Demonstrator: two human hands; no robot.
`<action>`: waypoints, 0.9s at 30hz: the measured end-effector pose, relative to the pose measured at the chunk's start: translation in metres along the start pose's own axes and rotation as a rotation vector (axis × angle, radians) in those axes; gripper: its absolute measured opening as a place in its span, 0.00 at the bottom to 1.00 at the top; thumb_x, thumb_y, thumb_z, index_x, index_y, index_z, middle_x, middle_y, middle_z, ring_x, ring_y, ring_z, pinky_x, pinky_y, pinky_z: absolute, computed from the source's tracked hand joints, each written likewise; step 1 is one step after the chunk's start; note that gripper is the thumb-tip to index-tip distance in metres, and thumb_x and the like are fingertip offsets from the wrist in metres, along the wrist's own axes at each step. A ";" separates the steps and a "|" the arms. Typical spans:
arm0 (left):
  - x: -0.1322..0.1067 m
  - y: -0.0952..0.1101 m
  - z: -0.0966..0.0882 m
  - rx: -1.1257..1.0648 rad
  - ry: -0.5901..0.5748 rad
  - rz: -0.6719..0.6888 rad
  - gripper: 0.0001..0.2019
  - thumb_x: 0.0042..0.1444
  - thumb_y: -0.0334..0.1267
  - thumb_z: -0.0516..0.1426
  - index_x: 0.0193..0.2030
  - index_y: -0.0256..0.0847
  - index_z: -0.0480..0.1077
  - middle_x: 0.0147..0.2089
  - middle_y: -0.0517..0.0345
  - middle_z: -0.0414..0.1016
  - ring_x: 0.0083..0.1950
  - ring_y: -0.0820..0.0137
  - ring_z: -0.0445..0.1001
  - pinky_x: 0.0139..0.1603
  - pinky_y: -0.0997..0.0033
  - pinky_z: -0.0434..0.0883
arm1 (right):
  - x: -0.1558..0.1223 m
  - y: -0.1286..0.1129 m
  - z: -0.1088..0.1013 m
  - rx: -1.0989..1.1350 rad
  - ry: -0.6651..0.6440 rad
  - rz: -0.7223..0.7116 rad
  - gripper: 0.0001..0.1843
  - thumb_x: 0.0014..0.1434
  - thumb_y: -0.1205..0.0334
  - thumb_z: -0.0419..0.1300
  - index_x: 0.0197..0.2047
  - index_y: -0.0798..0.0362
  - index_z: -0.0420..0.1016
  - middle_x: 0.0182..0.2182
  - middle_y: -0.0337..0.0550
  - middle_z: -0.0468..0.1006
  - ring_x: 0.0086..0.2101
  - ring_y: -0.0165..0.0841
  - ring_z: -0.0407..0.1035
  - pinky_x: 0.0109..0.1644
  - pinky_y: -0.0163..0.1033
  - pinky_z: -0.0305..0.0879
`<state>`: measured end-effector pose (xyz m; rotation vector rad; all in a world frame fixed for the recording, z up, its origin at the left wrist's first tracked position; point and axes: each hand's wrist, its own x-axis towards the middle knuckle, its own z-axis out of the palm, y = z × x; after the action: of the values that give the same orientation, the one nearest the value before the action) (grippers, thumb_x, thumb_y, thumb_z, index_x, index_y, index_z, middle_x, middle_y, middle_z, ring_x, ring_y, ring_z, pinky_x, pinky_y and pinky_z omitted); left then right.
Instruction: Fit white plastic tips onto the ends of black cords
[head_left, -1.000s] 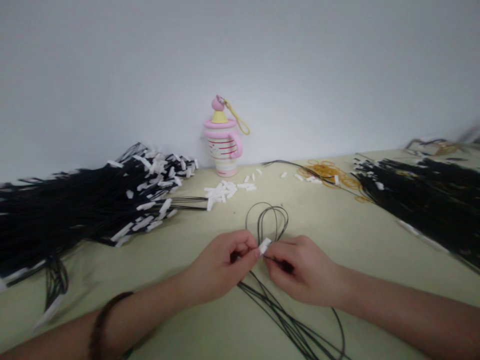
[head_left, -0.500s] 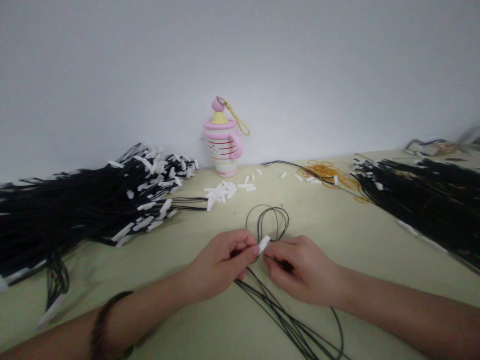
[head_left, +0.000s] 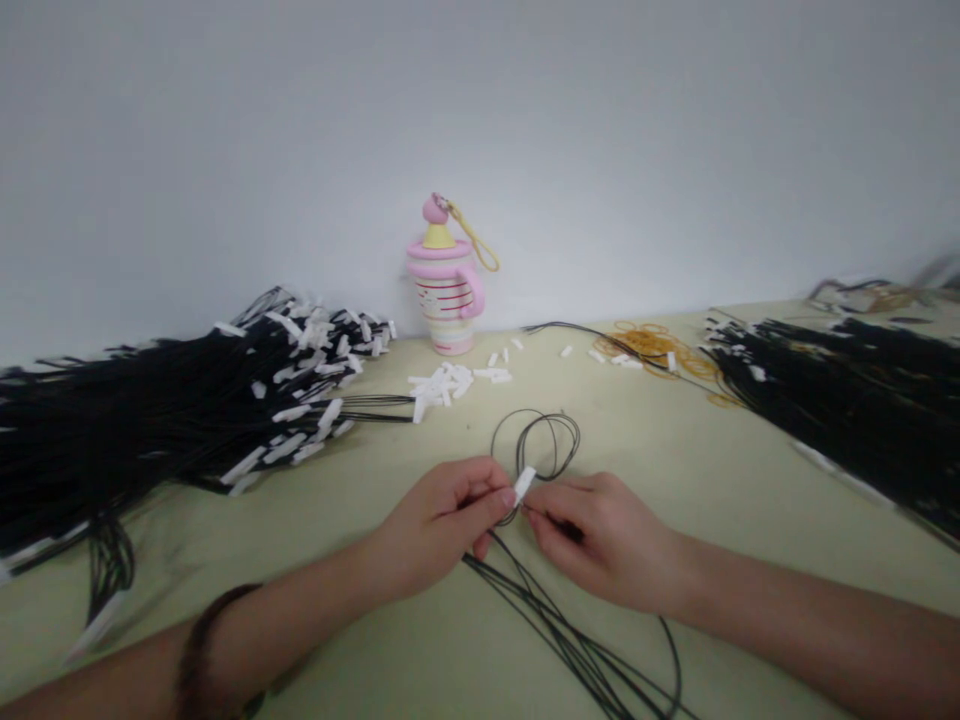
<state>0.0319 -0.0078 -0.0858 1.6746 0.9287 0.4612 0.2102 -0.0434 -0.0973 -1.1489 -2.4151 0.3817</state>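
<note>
Between my two hands is a small white connector housing (head_left: pixel 526 484), tilted up to the right. My left hand (head_left: pixel 457 515) pinches its lower end between thumb and forefinger. Several black wires (head_left: pixel 555 610) run from under this hand toward the front edge of the view. Opposite it, my right hand (head_left: pixel 592 530) is closed, its fingertips pinching the end of a thin black wire close to the housing. Just beyond the fingers, black wire loops (head_left: pixel 551 445) curl on the table. Exactly where the wire tip meets the housing is hidden by my fingers.
A pile of loose white housings (head_left: pixel 442 382) lies ahead on the table. Large bundles of black wires lie at left (head_left: pixel 150 420) and right (head_left: pixel 847 400). A pink cup (head_left: pixel 446 295) stands by the wall (head_left: pixel 600 150), with yellow rubber bands (head_left: pixel 645 345) farther right.
Both hands and the white housing have shifted very slightly left. My right fingertips are a little nearer the housing. Both grips look the same.
</note>
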 end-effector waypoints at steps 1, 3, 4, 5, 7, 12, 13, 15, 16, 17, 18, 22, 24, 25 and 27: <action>0.000 0.000 0.000 -0.003 0.003 -0.005 0.10 0.53 0.40 0.49 0.27 0.37 0.60 0.20 0.68 0.57 0.19 0.82 0.59 0.19 0.84 0.55 | 0.000 0.000 0.000 0.000 -0.001 0.001 0.07 0.55 0.68 0.46 0.31 0.55 0.64 0.21 0.36 0.63 0.21 0.22 0.57 0.26 0.28 0.51; 0.000 0.001 0.000 0.002 0.012 -0.007 0.10 0.53 0.40 0.49 0.26 0.36 0.60 0.19 0.68 0.57 0.19 0.82 0.59 0.19 0.84 0.54 | 0.000 0.000 -0.001 -0.001 0.002 -0.002 0.08 0.56 0.67 0.46 0.31 0.56 0.64 0.21 0.36 0.64 0.21 0.22 0.57 0.26 0.28 0.51; 0.000 0.001 0.000 0.006 0.013 -0.005 0.10 0.53 0.40 0.49 0.26 0.36 0.60 0.19 0.68 0.57 0.19 0.82 0.59 0.19 0.84 0.55 | 0.000 0.000 -0.001 -0.001 0.004 -0.005 0.08 0.56 0.67 0.46 0.31 0.56 0.64 0.21 0.36 0.64 0.21 0.23 0.57 0.26 0.28 0.51; 0.000 0.001 0.000 0.009 0.014 -0.004 0.10 0.53 0.40 0.49 0.26 0.36 0.61 0.19 0.68 0.57 0.19 0.82 0.59 0.19 0.84 0.55 | 0.000 0.000 -0.001 0.000 0.008 -0.010 0.08 0.56 0.67 0.46 0.31 0.56 0.64 0.21 0.36 0.64 0.21 0.23 0.57 0.26 0.28 0.51; 0.000 0.000 0.000 0.003 0.010 -0.001 0.10 0.53 0.41 0.49 0.26 0.36 0.61 0.19 0.68 0.57 0.19 0.82 0.59 0.19 0.83 0.55 | 0.000 -0.001 -0.002 0.005 0.018 -0.017 0.08 0.56 0.67 0.46 0.31 0.56 0.65 0.21 0.37 0.65 0.21 0.23 0.58 0.26 0.29 0.51; 0.001 -0.001 0.000 -0.029 0.012 0.000 0.10 0.53 0.41 0.49 0.26 0.36 0.60 0.20 0.67 0.57 0.19 0.82 0.59 0.19 0.83 0.54 | 0.000 -0.001 -0.001 0.021 0.024 -0.006 0.08 0.55 0.68 0.46 0.32 0.56 0.66 0.21 0.37 0.65 0.21 0.23 0.58 0.26 0.28 0.52; 0.001 -0.001 0.000 -0.032 0.017 -0.005 0.10 0.52 0.41 0.50 0.26 0.36 0.60 0.20 0.67 0.57 0.19 0.82 0.59 0.19 0.83 0.54 | 0.000 -0.001 -0.001 0.024 0.026 -0.008 0.08 0.55 0.68 0.46 0.32 0.56 0.66 0.21 0.37 0.65 0.21 0.23 0.58 0.26 0.28 0.52; 0.001 -0.001 0.000 -0.037 0.021 -0.014 0.11 0.52 0.42 0.50 0.26 0.36 0.60 0.19 0.67 0.57 0.19 0.82 0.59 0.19 0.83 0.54 | 0.000 -0.001 -0.001 0.024 0.033 -0.008 0.08 0.55 0.68 0.46 0.32 0.56 0.66 0.21 0.37 0.65 0.21 0.23 0.58 0.26 0.28 0.52; 0.001 -0.001 0.000 -0.038 0.021 -0.016 0.11 0.52 0.42 0.50 0.26 0.36 0.60 0.19 0.67 0.57 0.19 0.82 0.59 0.19 0.83 0.54 | 0.000 -0.001 -0.001 0.023 0.033 -0.006 0.08 0.55 0.68 0.46 0.32 0.56 0.66 0.21 0.37 0.65 0.21 0.23 0.58 0.26 0.28 0.52; 0.001 -0.001 0.000 -0.041 0.020 -0.017 0.11 0.52 0.42 0.50 0.26 0.36 0.60 0.19 0.68 0.57 0.19 0.82 0.59 0.19 0.83 0.54 | 0.000 -0.001 -0.001 0.021 0.031 -0.002 0.09 0.55 0.68 0.46 0.32 0.56 0.66 0.21 0.37 0.65 0.21 0.23 0.57 0.26 0.28 0.52; 0.001 -0.001 0.000 -0.046 0.019 -0.018 0.10 0.52 0.42 0.50 0.26 0.36 0.60 0.19 0.68 0.57 0.19 0.82 0.59 0.19 0.83 0.55 | 0.000 -0.001 -0.001 0.019 0.029 0.001 0.09 0.55 0.68 0.46 0.32 0.56 0.66 0.21 0.37 0.65 0.21 0.23 0.57 0.26 0.28 0.51; 0.001 0.000 0.000 -0.063 0.013 -0.023 0.10 0.52 0.41 0.50 0.25 0.36 0.60 0.20 0.68 0.57 0.19 0.82 0.59 0.19 0.83 0.55 | -0.001 -0.001 0.000 0.016 0.028 0.006 0.09 0.55 0.68 0.46 0.34 0.56 0.67 0.21 0.37 0.65 0.21 0.23 0.57 0.26 0.28 0.51; 0.001 0.000 0.000 -0.065 0.010 -0.026 0.10 0.52 0.41 0.50 0.26 0.36 0.60 0.20 0.68 0.57 0.19 0.83 0.59 0.19 0.83 0.55 | -0.001 -0.001 0.000 0.016 0.023 0.010 0.09 0.55 0.68 0.46 0.34 0.56 0.66 0.21 0.37 0.65 0.21 0.23 0.57 0.26 0.28 0.52; 0.001 0.000 0.000 -0.066 0.010 -0.028 0.10 0.52 0.41 0.50 0.26 0.36 0.60 0.20 0.68 0.57 0.19 0.83 0.59 0.19 0.83 0.55 | -0.001 -0.001 0.000 0.013 0.021 0.012 0.09 0.55 0.68 0.46 0.33 0.56 0.66 0.21 0.37 0.65 0.21 0.23 0.57 0.26 0.28 0.52; 0.002 0.000 0.000 -0.066 0.015 -0.036 0.10 0.52 0.41 0.50 0.26 0.37 0.60 0.20 0.68 0.57 0.19 0.83 0.59 0.19 0.83 0.55 | -0.001 -0.001 0.000 0.003 0.015 0.014 0.08 0.55 0.68 0.46 0.32 0.56 0.66 0.21 0.37 0.65 0.21 0.23 0.57 0.26 0.29 0.52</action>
<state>0.0329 -0.0064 -0.0856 1.5947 0.9429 0.4756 0.2096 -0.0446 -0.0970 -1.1641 -2.3933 0.3801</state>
